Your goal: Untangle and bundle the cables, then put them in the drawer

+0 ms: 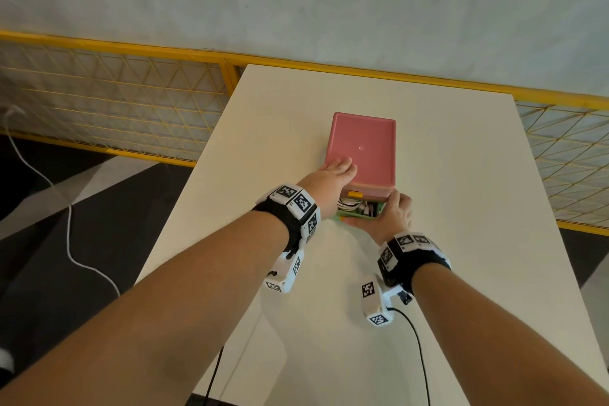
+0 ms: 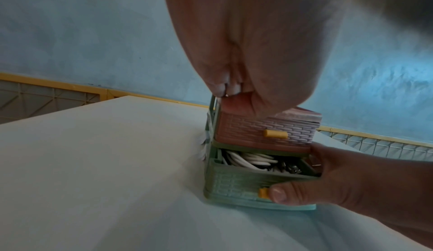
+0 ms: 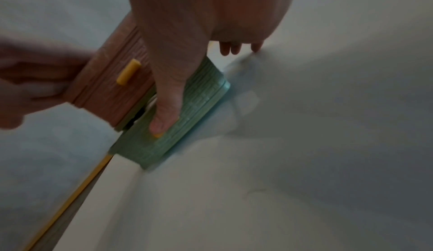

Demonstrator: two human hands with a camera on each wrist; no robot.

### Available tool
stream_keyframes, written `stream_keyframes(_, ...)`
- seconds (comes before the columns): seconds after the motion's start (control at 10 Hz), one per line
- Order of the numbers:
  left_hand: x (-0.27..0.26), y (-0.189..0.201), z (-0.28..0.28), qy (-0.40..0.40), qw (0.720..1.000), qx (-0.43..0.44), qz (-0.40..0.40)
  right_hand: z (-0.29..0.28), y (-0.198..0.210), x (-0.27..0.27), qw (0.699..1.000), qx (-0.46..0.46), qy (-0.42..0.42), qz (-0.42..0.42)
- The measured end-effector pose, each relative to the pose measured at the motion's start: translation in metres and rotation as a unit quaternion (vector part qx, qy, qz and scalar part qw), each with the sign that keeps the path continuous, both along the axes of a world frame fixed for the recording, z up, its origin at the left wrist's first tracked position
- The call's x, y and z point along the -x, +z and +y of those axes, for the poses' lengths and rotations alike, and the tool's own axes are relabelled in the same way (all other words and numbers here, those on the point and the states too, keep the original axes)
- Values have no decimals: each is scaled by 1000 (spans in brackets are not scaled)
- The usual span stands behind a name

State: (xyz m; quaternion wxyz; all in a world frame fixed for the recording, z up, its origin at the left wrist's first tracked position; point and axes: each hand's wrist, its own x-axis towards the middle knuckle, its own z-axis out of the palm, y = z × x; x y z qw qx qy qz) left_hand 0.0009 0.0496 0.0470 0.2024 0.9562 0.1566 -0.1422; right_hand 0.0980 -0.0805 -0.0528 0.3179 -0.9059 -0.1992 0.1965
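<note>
A small drawer unit with a pink top (image 1: 361, 148) stands in the middle of the white table. Its pink upper drawer (image 2: 264, 131) with a yellow handle (image 2: 275, 134) is closed. The green lower drawer (image 1: 357, 213) (image 2: 234, 186) (image 3: 187, 121) is pulled partly out, and white cables (image 1: 351, 206) (image 2: 250, 159) lie coiled inside it. My left hand (image 1: 336, 171) (image 3: 35, 79) lies on the unit's near left corner, fingers on the top. My right hand (image 1: 392, 214) (image 2: 351, 181) grips the green drawer's right front corner, thumb (image 3: 168, 97) on its front by the handle.
The white table (image 1: 428, 273) reaches to a yellow wire-mesh fence (image 1: 115, 92) in front of a grey wall. A white cord (image 1: 69, 224) trails over the dark floor at the left. A black lead (image 1: 418, 339) runs back from my right wrist camera.
</note>
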Motion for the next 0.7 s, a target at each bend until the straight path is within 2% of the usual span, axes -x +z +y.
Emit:
stream_keyframes(0.2,1,-1,0,7,1000,9,-10,1,1,-5,1000,0,1,-19)
stream_keyframes(0.4,0,0,1,9,1000,8,-11,9,3,-3,997,3,-38,-60)
stream_keyframes(0.6,1,2,5,7,999,46,-24,3,11,1,999,21,-1,-46)
stream_keyframes(0.7,17,2,10,103,976,134,-137,-7,23,-9,998,20,39,-36)
